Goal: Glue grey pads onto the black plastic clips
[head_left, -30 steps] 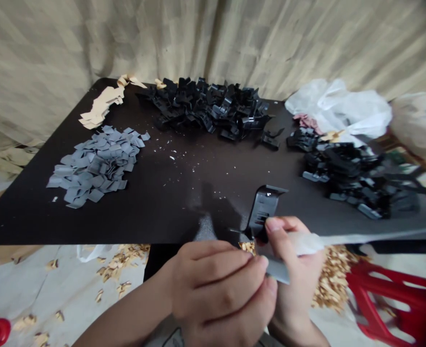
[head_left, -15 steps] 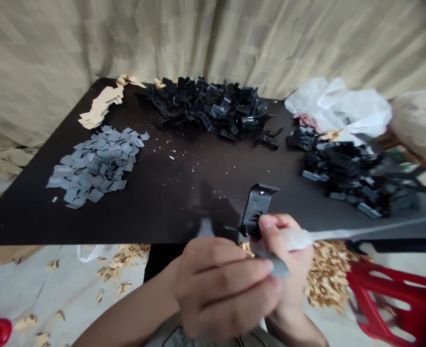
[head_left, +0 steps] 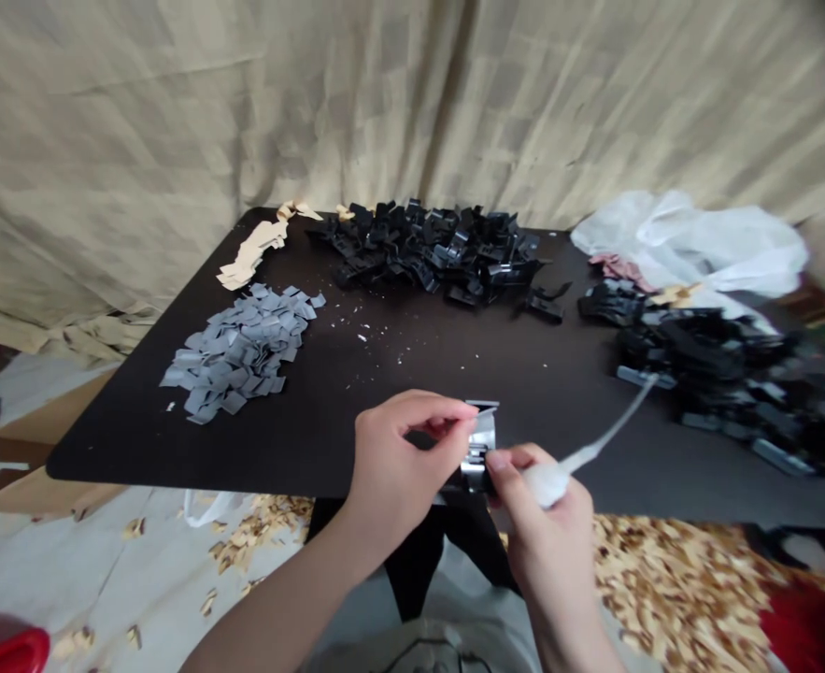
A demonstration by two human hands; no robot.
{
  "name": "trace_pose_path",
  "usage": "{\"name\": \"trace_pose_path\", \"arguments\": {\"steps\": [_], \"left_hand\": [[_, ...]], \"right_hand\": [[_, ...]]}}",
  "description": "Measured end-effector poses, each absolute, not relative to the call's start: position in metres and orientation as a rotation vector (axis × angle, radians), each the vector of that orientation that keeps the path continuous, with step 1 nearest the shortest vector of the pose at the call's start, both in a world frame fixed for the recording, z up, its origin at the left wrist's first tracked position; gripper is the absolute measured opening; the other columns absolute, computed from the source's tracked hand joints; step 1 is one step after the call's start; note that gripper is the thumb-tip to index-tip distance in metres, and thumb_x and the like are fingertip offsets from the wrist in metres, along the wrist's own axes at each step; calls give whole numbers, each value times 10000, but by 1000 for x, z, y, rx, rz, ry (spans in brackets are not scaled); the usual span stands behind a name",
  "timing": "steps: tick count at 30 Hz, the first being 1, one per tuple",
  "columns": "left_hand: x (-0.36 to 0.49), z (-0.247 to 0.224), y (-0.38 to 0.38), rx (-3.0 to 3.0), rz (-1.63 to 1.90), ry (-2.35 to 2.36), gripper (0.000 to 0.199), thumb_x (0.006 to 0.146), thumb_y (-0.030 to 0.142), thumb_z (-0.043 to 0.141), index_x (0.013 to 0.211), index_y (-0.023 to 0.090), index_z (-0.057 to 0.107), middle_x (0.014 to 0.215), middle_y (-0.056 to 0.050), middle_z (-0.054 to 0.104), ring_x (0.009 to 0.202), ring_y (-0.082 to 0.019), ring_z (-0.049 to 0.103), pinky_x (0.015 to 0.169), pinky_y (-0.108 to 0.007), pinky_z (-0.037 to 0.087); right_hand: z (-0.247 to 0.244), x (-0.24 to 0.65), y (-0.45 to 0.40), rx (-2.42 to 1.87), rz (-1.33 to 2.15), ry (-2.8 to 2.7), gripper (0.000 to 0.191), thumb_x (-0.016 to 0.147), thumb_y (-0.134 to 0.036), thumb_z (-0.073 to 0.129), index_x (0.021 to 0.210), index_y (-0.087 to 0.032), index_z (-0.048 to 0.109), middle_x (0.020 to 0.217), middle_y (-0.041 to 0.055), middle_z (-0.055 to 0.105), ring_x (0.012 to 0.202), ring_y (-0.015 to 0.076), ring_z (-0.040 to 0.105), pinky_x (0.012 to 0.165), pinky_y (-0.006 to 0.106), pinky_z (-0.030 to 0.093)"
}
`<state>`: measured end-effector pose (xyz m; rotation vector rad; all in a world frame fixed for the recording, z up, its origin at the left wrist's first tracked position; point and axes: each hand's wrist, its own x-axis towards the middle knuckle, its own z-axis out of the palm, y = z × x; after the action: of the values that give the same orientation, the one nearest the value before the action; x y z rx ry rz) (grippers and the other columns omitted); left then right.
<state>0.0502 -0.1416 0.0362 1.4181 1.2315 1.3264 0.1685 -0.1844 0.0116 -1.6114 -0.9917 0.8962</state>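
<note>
Pale curtain (head_left: pixel 356 103) backs our dark table (head_left: pixel 440 355) as, at lower centre, our right hand (head_left: pixel 552 523) pinches a black bracket (head_left: pixel 480 451), our left hand (head_left: pixel 399 453) pressing its fingertips together at the upper edge.

Both hands (head_left: pixel 478 467) nearly meet, left fingertips (head_left: pixel 469 412) seemingly pinched.

Dark brown tabletop (head_left: pixel 447 365), blue-grey pieces (head_left: pixel 244 350), black parts (head_left: pixel 440 248), beige curtain (head_left: pixel 314 112) with darker checks.
</note>
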Motion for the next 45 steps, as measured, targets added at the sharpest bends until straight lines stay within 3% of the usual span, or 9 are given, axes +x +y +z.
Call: {"name": "trace_pose_path", "arguments": {"steps": [10,19,28,45], "left_hand": [[43,37,-138,1406,1220,1372,49,666,138,625,707,164,616,678,9,620,624,-97,572,593,-191,479],[42,30,-139,1198,1080,1312,284,679,292,671,942,188,650,896,-45,674,731,-135,629,598,-199,502],[47,17,-140,1177,1045,1175,103,710,230,641,788,170,671,701,-7,687,653,-114,627,584,-170,479],[48,16,-137,1197,1098,1286,109,691,237,646,725,136,668,631,-17,660,577,-107,594,533,-177,453]], "right_hand": [[7,171,-187,-1656,967,-1091,326,722,-440,574,637,-127,542,509,-16,457,481,68,363,443,185,267],[17,162,-187,-1659,1021,-983,327,690,-442,580,600,-133,519,497,-30,418,488,64,321,462,197,232],[15,162,-186,-1658,1054,-996,320,696,-440,576,606,-139,514,492,-35,419,484,65,323,468,200,236],[14,160,-185,-1665,1041,-1076,326,712,-433,570,596,-138,498,491,-36,405,485,64,318,463,195,233]]}}
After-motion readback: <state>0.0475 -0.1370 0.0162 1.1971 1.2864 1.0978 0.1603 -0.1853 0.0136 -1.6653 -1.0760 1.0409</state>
